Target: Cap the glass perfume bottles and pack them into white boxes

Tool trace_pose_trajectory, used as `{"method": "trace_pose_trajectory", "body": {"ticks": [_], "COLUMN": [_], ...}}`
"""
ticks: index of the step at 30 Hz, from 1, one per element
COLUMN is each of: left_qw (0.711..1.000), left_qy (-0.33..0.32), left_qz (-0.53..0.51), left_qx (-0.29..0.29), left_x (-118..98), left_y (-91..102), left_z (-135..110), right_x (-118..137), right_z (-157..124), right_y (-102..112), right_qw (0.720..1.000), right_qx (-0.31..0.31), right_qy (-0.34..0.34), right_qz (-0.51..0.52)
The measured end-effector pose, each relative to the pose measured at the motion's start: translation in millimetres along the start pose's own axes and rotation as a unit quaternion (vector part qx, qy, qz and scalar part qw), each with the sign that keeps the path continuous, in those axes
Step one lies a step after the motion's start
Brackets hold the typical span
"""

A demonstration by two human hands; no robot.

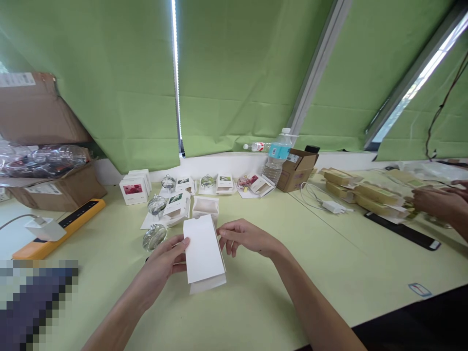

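A flat white cardboard carton blank is held above the pale green table between both hands. My left hand grips its left edge with thumb on top. My right hand pinches its upper right edge with fingers curled. Just left of my left hand lies a clear glass bottle. Behind the blank stands an open small white box, with another glass bottle and a printed white box beside it.
More small boxes and glass bottles line the back. A water bottle and brown carton stand at the back right. An orange power strip and big cardboard boxes are left. Another person's hands work at far right beside tan boxes.
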State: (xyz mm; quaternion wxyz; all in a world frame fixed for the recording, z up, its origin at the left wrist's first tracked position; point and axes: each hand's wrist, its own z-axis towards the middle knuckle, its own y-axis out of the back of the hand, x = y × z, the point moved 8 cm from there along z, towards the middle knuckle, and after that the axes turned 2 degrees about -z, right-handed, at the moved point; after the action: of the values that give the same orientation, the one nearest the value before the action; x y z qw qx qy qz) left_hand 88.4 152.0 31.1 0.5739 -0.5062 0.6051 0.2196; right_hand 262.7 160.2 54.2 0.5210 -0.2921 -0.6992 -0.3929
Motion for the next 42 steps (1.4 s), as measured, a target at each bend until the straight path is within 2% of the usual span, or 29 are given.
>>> {"method": "trace_pose_trajectory", "body": {"ticks": [6,9,12,18,21,26,36,42], "left_qw": [0.998,0.993,0.987,0.985,0.987,0.987,0.987,0.989], "left_qy": [-0.046,-0.07,-0.092,-0.092,-0.089,-0.087,-0.099,-0.104], "left_qz": [-0.051,-0.09,-0.115,-0.128,-0.12,-0.122,-0.114,-0.089], "left_qx": [-0.008,-0.035,-0.064,-0.066,-0.058,-0.062,-0.048,-0.06], "left_x": [-10,-17,-20,-18,-18,-19,-21,-22], "left_y": [6.1,11.5,17.4,17.1,14.9,15.4,14.1,14.9], "left_z": [3,2,2,4,3,3,3,2], "right_x": [11,26,39,50,49,47,44,42], "right_z": [-1,-5,-9,-7,-5,-6,-5,-4], "right_y": [1,-6,-14,-21,-24,-21,-21,-19], "right_qw": [0.998,0.995,0.989,0.969,0.963,0.96,0.96,0.962], "right_qx": [-0.052,-0.031,-0.014,-0.07,-0.087,-0.117,-0.14,-0.146], "right_qy": [0.035,0.093,0.146,0.223,0.229,0.225,0.215,0.202], "right_qz": [0.031,0.037,0.008,-0.08,-0.115,-0.118,-0.111,-0.11]}}
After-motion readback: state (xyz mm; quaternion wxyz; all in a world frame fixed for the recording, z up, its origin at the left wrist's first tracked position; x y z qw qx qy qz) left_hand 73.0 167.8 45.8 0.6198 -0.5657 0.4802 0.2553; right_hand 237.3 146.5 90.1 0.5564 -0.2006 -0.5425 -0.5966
